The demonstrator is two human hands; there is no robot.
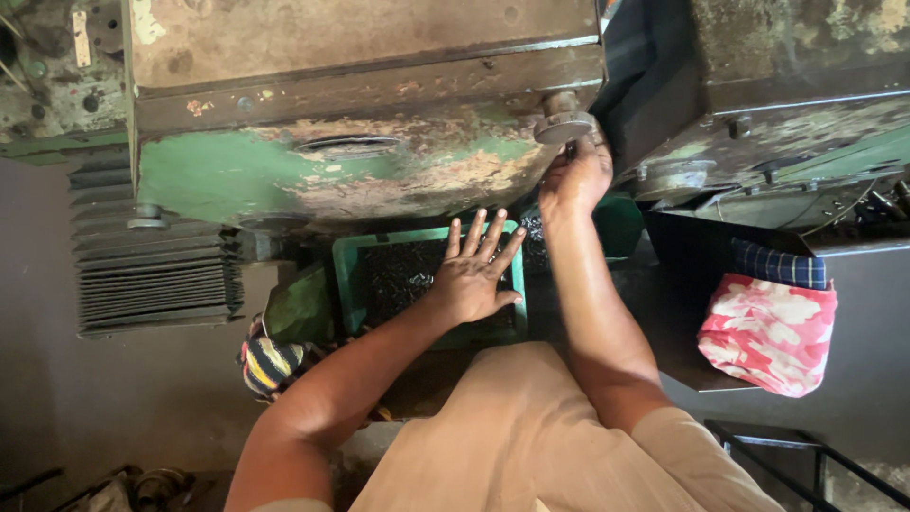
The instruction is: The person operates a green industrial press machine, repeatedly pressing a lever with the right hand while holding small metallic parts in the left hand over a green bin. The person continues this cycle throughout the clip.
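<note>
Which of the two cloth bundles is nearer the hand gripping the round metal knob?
The pink-and-white flowered cloth bundle, right of the right hand. The striped yellow, dark and red cloth lies farther away, beyond the left arm.

Head cam, looks steeply down, close over machine (360,142).

Left hand (471,275) hovers over the crate (348,275) beneath the machine (360,104); right hand (575,178) grips the knob (563,123) above; patterned cloth bag (770,327) sits right.
</note>
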